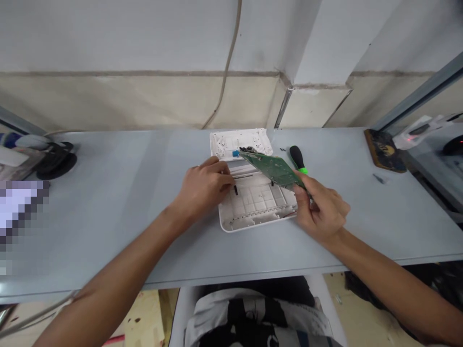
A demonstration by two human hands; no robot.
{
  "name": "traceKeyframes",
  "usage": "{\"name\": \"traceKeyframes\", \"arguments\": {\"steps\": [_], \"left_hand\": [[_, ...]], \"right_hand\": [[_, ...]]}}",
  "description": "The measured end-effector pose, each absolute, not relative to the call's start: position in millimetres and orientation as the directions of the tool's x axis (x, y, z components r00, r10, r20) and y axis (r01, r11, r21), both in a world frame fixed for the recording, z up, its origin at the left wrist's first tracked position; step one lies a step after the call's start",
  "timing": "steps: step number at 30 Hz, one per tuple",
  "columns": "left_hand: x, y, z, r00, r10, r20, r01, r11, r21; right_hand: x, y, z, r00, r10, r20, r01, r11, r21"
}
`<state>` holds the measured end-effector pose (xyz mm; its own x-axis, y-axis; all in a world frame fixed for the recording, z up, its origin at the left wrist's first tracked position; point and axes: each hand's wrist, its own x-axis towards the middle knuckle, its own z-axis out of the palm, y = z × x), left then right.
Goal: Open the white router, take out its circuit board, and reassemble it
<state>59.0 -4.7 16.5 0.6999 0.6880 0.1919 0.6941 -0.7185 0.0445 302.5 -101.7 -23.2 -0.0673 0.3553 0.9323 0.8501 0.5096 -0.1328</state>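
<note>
A green circuit board (273, 168) is tilted above an open white plastic casing (253, 202). My right hand (321, 207) is closed on the board's right end, thumb below and fingers above. At the casing's upper left edge, my left hand (210, 185) has its fingers curled together, gripping the rim. Ribs, small posts and black strips show inside the casing, and a thin red wire lies near its right side. Behind it lies a second white casing half (220, 140), inner side up. A blue connector (236, 153) shows at the board's far left end.
A black and green screwdriver (297, 159) lies right of the casings, with small screws (282, 149) close by. Farther right are a dark block (385, 150), a small pointed piece (379, 179) and a white handheld scanner (415, 135). A round black stand (56, 161) occupies the left end.
</note>
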Motion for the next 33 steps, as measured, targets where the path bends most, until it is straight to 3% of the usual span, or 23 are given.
{"name": "traceKeyframes", "arguments": {"steps": [9, 17, 23, 28, 33], "left_hand": [[57, -13, 24, 0.778, 0.623, 0.083, 0.625, -0.78, -0.005], [57, -16, 23, 0.702, 0.679, 0.214, 0.688, -0.724, 0.042], [56, -12, 20, 0.741, 0.634, 0.221, 0.637, -0.768, 0.067], [62, -3, 23, 0.842, 0.505, 0.19, 0.521, -0.853, -0.038], [71, -3, 22, 0.828, 0.518, 0.215, 0.552, -0.821, -0.145]], "right_hand": [[302, -101, -25, -0.063, 0.366, 0.928, 0.825, 0.543, -0.158], [300, -100, -23, -0.066, 0.348, 0.935, 0.817, 0.557, -0.15], [297, -99, -22, -0.039, 0.367, 0.929, 0.804, 0.564, -0.188], [297, -97, -25, -0.031, 0.377, 0.926, 0.749, 0.622, -0.228], [297, -96, -31, -0.024, 0.387, 0.922, 0.714, 0.652, -0.255]]}}
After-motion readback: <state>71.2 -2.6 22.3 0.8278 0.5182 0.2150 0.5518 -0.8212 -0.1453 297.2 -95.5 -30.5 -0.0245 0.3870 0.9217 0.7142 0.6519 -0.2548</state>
